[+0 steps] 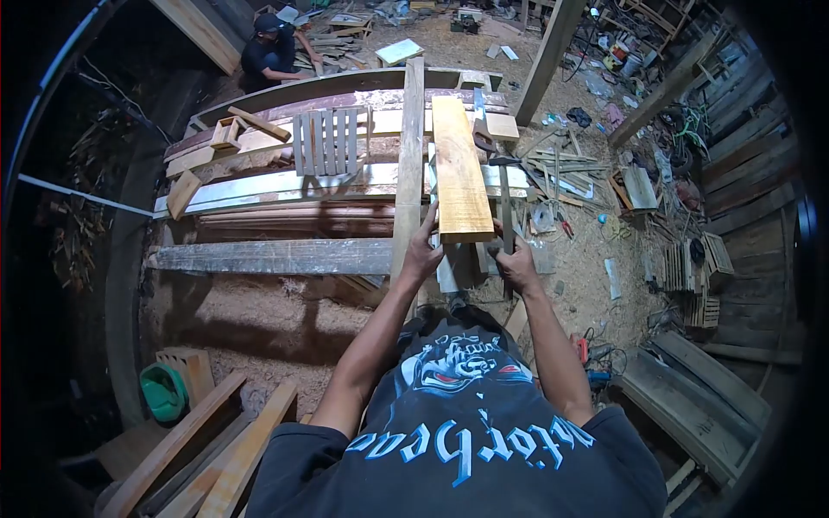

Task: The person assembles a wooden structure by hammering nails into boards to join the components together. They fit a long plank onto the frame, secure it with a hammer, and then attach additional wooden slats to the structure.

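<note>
A thick yellowish wooden board (460, 168) points away from me, its near end just in front of my body. My left hand (421, 250) is closed on the board's near left edge. My right hand (518, 266) is wrapped round the handle of a hammer (506, 198), which stands head-away along the board's right side. A fingertip of that hand reaches the board's near right corner. Just beyond the hammer head lies a handsaw (483, 136) with a dark handle. Left of the board runs a long grey beam (409, 164).
Long planks (276, 257) lie crosswise to the left, with a slatted wooden piece (330, 142) on them. At the far left a person (269, 53) crouches. Wood scraps (561, 168) and pliers (566, 226) litter the right. A post (551, 62) rises beyond; timbers (229, 449) stand behind me.
</note>
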Available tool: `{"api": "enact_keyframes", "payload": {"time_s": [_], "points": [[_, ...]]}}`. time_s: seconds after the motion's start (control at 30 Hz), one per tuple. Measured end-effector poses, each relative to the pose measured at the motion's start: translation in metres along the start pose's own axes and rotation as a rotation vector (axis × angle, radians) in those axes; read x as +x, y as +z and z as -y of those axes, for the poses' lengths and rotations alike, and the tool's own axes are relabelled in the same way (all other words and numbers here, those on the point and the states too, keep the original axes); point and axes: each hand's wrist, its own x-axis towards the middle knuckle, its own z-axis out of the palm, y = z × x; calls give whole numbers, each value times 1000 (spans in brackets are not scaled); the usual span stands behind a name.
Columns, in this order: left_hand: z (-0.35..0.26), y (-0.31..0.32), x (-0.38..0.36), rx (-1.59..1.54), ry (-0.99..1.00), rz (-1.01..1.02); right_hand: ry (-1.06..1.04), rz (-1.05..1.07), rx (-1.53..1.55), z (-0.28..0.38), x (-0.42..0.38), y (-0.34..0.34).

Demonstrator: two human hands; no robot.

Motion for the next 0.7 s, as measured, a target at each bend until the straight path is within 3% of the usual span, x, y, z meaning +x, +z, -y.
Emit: {"api": "enact_keyframes", "payload": {"time_s": [0.03,0.37,0.53,0.57,0.7], "points": [[-3,2,1,-27,34,-9,-93,-37,-68,-3,4,1],[14,13,7,43,-20,-107,63,-31,-14,-17,36,-2],[28,16,52,62,40,-184,81,-176,-51,-7,77,1],[33,16,65,71,35,-192,-8,-151,-81,-9,92,-3],[16,4,111,4,28,-127,123,-84,-94,22,119,-18]]}}
